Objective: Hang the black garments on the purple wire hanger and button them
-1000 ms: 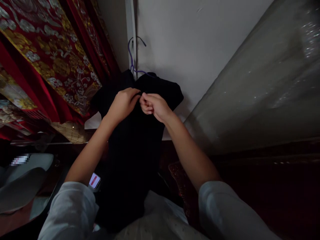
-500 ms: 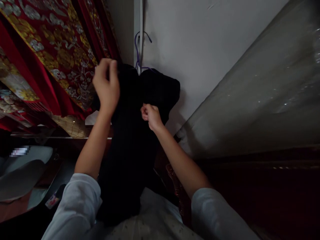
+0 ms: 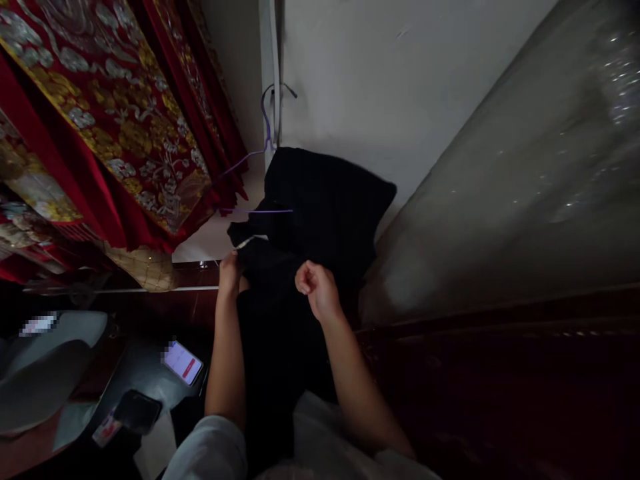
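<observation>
A black garment [image 3: 327,200] hangs from a thin purple hanger [image 3: 268,127]. Its right shoulder still lies over the hanger, while on the left the hanger's bare arm and lower bar stick out of the cloth. My left hand [image 3: 229,275] is closed on the garment's left edge, just below a small pale strip [image 3: 253,241] on the dark cloth. Curled fingers of my right hand [image 3: 319,288] grip the front of the garment near its middle. Folds and dim light hide the garment's exact kind.
Red embroidered clothes [image 3: 135,127] hang at the left. To the right, a translucent sheer cover [image 3: 500,193] slopes down beside the white wall [image 3: 360,80]. A lit phone [image 3: 183,363] and a dark phone-like object [image 3: 137,411] lie low on the left, near a grey chair [image 3: 45,373].
My left hand has come down and taken the garment's left edge. That side has slipped off the hanger, baring it. My right hand has moved slightly lower. The lit phone has come into view.
</observation>
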The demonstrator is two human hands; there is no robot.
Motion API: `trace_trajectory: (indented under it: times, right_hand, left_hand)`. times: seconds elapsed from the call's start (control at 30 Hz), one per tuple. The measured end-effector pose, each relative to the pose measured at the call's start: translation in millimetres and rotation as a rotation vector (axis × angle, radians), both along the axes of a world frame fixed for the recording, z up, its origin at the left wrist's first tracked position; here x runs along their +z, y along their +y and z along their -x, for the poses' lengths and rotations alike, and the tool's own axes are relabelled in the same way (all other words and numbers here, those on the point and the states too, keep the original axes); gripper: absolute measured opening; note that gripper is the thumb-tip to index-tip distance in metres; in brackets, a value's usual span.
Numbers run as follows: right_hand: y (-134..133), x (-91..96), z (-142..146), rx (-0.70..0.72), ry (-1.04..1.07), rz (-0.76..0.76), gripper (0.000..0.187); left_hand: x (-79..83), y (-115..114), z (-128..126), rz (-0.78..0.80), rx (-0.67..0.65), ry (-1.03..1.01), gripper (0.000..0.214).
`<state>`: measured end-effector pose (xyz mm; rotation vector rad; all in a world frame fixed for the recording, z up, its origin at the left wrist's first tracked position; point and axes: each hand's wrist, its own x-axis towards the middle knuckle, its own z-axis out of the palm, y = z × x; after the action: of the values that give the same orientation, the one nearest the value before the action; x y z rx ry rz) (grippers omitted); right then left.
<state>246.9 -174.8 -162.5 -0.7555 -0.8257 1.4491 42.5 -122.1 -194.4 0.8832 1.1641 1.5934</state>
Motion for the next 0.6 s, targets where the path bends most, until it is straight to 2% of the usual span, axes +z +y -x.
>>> trace_trajectory:
  times: [0.1,0.17,0.23,0.3,0.33,0.37,0.4,0.43,0.5,0.53,0.6]
  right_hand:
    - [0,-7.7,-9,-0.032,-0.032,0.023,0.039]
    - [1,-9.6,-12,-0.042,-0.060,0.021,0.040]
    - [0,-10.3,-10,-0.050,-0.102,0.008,0.041]
    - [-2,-10.1,-6,-0.060,-0.150,-0.008,0.041]
    - [-3,-9.6,-3,-0.062,-0.170,-0.015,0.041]
    - [-4,-8.8,-1,-0.058,-0.187,-0.021,0.042]
    - [-6,-7.8,1,-0.050,-0.202,-0.026,0.042]
    - [-7,-6.7,3,-0.040,-0.216,-0.031,0.043]
    - [-8,-4.8,5,-0.025,-0.243,-0.042,0.043]
    - [-8,-4.5,5,-0.021,-0.255,-0.049,0.043]
    - [-7,-5.3,5,-0.027,-0.276,-0.059,0.043]
  left_hand:
    - [-14.1,-4,-8,0.009,0.003,0.100,0.031]
    - [-12.9,-6,-10,-0.002,0.015,0.164,0.024]
    - [-2.2,-9,-13,-0.072,0.131,0.293,0.013]
    - [17.3,-14,-20,-0.238,0.305,0.477,0.016]
    - [29.1,-16,-26,-0.335,0.350,0.564,0.022]
    - [41.4,-19,-33,-0.413,0.327,0.629,0.024]
    - [53.2,-21,-41,-0.453,0.224,0.663,0.025]
    - [63.8,-23,-49,-0.450,0.066,0.674,0.024]
    - [79.2,-24,-66,-0.375,-0.260,0.645,0.022]
    - [83.8,-24,-73,-0.338,-0.370,0.618,0.019]
    - [88.3,-23,-84,-0.314,-0.438,0.567,0.015]
